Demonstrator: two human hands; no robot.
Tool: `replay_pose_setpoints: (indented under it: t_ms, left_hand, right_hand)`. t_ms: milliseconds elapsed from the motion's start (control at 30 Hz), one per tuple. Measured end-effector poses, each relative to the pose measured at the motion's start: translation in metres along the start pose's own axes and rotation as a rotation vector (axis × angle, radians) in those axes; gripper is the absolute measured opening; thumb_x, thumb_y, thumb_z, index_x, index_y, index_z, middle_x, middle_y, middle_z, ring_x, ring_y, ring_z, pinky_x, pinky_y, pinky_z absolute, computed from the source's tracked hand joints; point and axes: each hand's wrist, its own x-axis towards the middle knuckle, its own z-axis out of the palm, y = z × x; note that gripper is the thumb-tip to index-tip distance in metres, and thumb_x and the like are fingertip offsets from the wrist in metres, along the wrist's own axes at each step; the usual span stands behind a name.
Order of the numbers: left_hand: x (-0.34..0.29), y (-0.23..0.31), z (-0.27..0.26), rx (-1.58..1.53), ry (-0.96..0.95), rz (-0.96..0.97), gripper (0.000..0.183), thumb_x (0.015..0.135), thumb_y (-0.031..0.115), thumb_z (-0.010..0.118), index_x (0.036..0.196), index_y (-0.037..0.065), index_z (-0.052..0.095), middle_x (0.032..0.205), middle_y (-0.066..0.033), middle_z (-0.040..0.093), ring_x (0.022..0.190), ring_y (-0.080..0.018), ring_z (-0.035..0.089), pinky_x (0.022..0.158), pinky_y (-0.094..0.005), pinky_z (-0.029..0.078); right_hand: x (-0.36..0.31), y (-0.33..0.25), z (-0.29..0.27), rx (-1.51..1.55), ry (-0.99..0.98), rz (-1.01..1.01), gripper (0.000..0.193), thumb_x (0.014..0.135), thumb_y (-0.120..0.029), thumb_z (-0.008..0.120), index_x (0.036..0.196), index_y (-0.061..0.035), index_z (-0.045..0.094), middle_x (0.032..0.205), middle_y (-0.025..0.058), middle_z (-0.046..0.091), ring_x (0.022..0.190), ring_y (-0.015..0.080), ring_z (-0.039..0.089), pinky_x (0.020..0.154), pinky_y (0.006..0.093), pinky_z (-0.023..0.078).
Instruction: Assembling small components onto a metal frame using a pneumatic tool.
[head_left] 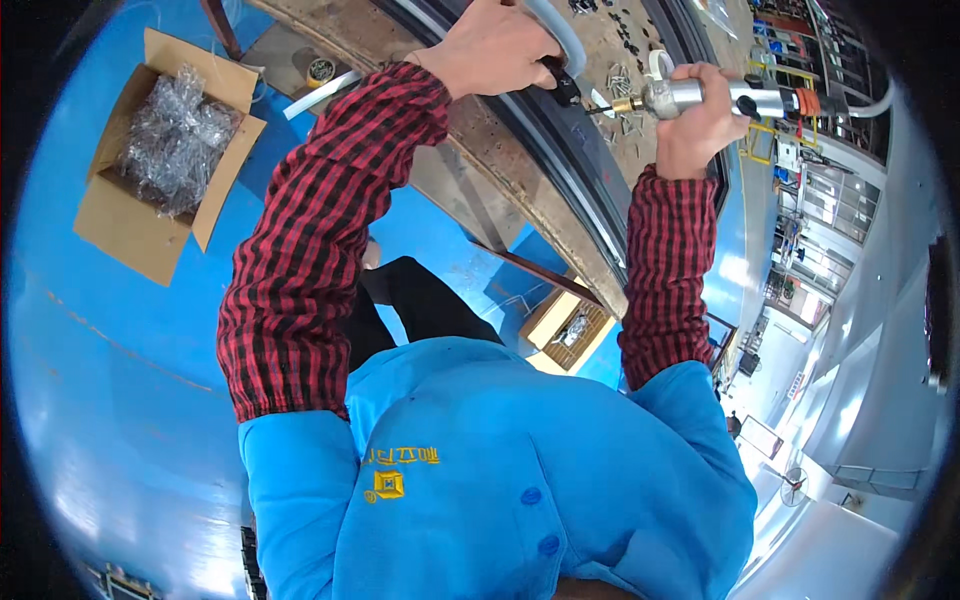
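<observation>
across a worn wooden desk (488, 150), a dark frame (548, 130) runs beneath the left hand (495, 50), which pinches a small black piece (564, 84), seemingly to steady it, while the right hand (700, 118) grips a silver driver (662, 98), its bit (600, 109) aimed left toward that piece.

On the counter (500, 165) lie a frame profile (570, 150) and loose screws (618, 82), with the power driver (675, 98) in the right hand (705, 115) above the counter's right part, a carton (135, 232) of plastic bags (185, 140) on the floor (100, 330) to the counter's left, and another carton (549, 318) below the counter's near edge.
</observation>
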Motion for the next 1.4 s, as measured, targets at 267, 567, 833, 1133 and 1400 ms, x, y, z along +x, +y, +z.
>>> replay_pose_setpoints:
  t_ms: [267,567,833,1133,1400]
  left_hand:
    - [0.001,-0.009,0.01,0.111,0.239,0.16,0.035,0.097,0.034,0.056,0.077,0.006,0.065,0.076,-0.0091,0.06,0.073,-0.0276,0.044,0.091,-0.0446,0.032]
    - [-0.003,-0.012,0.025,0.192,0.311,0.093,0.023,0.079,0.035,0.073,0.1,0.026,0.076,0.102,0.0044,0.071,0.099,-0.0216,0.061,0.093,-0.0431,0.033]
    - [-0.009,-0.005,0.016,0.174,0.449,0.156,0.028,0.076,0.03,0.076,0.104,0.026,0.077,0.091,0.0059,0.072,0.088,-0.0213,0.059,0.095,-0.0377,0.031]
    - [-0.013,0.0,0.012,0.153,0.369,0.097,0.022,0.078,0.03,0.076,0.099,0.024,0.079,0.084,0.0051,0.072,0.085,-0.0194,0.059,0.095,-0.0372,0.031]
    - [-0.012,0.001,0.011,0.096,0.425,0.141,0.019,0.079,0.03,0.075,0.097,0.024,0.079,0.081,0.0061,0.071,0.081,-0.0185,0.059,0.094,-0.0363,0.032]
  right_hand:
    - [-0.004,-0.028,0.005,0.125,-0.126,-0.05,0.022,0.08,0.004,0.058,0.099,-0.0061,0.054,0.072,0.0082,0.064,0.061,0.0176,0.061,0.066,0.0286,0.05]
    - [-0.009,-0.017,0.011,0.193,-0.092,-0.082,0.024,0.08,0.004,0.059,0.1,-0.0081,0.053,0.073,0.0074,0.063,0.06,0.0171,0.061,0.064,0.0291,0.049]
    - [-0.008,-0.013,0.013,0.132,-0.148,-0.153,0.025,0.082,0.004,0.059,0.102,-0.0081,0.052,0.074,0.0078,0.063,0.061,0.0176,0.061,0.062,0.0302,0.049]
    - [-0.012,-0.016,0.012,0.129,-0.212,-0.169,0.023,0.084,0.003,0.057,0.104,-0.0076,0.05,0.076,0.0084,0.063,0.061,0.0185,0.061,0.062,0.0309,0.049]
    - [-0.013,-0.017,0.011,0.165,-0.225,-0.156,0.025,0.084,0.003,0.056,0.105,-0.008,0.049,0.079,0.0084,0.062,0.062,0.0189,0.061,0.064,0.0313,0.049]
